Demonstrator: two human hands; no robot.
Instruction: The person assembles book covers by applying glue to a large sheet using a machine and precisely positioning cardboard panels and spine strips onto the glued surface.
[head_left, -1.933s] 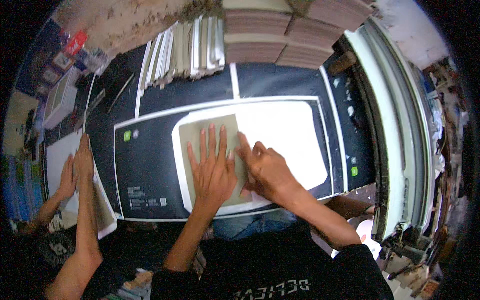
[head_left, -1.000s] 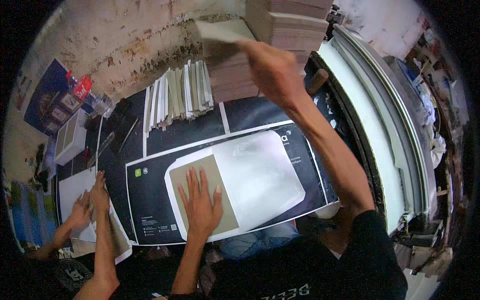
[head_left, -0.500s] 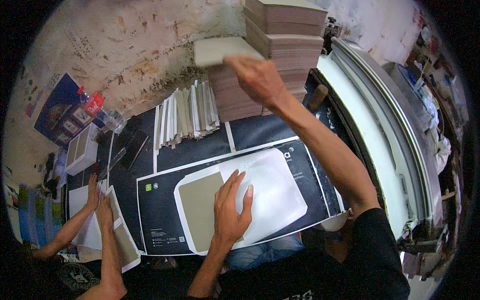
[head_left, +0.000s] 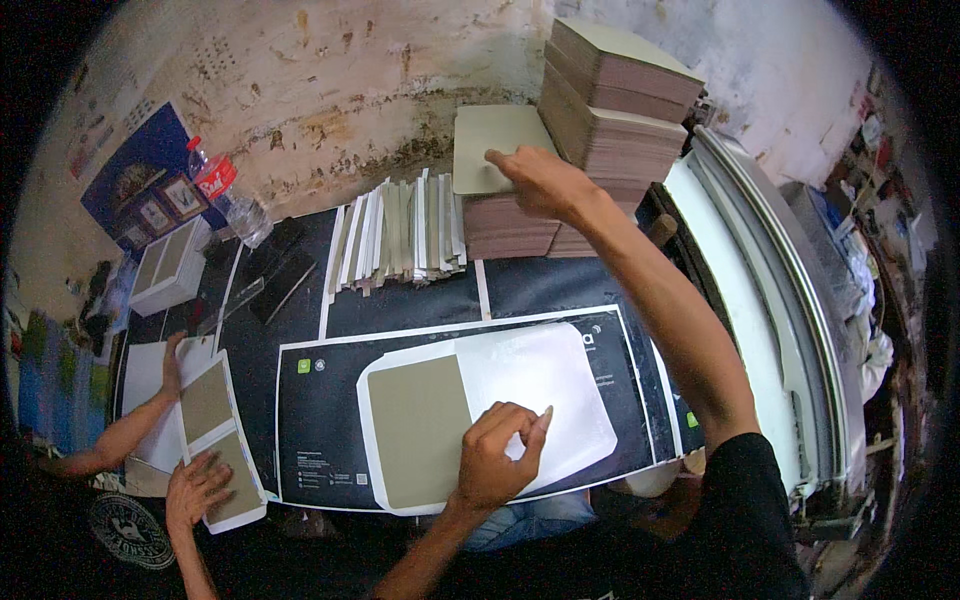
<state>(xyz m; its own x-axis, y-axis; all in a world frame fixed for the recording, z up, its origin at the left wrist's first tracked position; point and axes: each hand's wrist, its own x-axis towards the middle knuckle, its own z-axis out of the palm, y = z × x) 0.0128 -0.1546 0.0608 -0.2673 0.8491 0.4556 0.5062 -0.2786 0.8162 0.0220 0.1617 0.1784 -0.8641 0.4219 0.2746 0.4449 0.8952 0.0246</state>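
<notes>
At the top of the tall stacks against the wall, my right hand (head_left: 540, 182) reaches far out, fingers curled over the edge of a single grey-green board (head_left: 492, 145) with rounded corners, pinching it where it lies on the lower pile of boards (head_left: 510, 225). A higher pile (head_left: 615, 100) of the same stiff, pinkish-edged boards stands just beside it to the right.

Nearer my body, my left hand (head_left: 500, 455) rests half-closed, fingers bent and the forefinger stretched out, on a white rounded sheet (head_left: 545, 385) spread flat. It holds nothing that I can see; its heel overlaps the edge of a second grey-green board (head_left: 418, 430) already lying on the left half of that sheet. Both lie on a large dark printed sheet (head_left: 320, 420) with thin white borders, covering the bench (head_left: 540, 285).

Behind it, a fanned row of thin white and grey strips (head_left: 395, 240) leans together. A clear plastic bottle (head_left: 228, 195) with a red label stands near the stained, peeling plaster wall (head_left: 350, 80).

At the left, another person's hands (head_left: 195, 490) press flat on smaller boards over white paper (head_left: 215, 430).
</notes>
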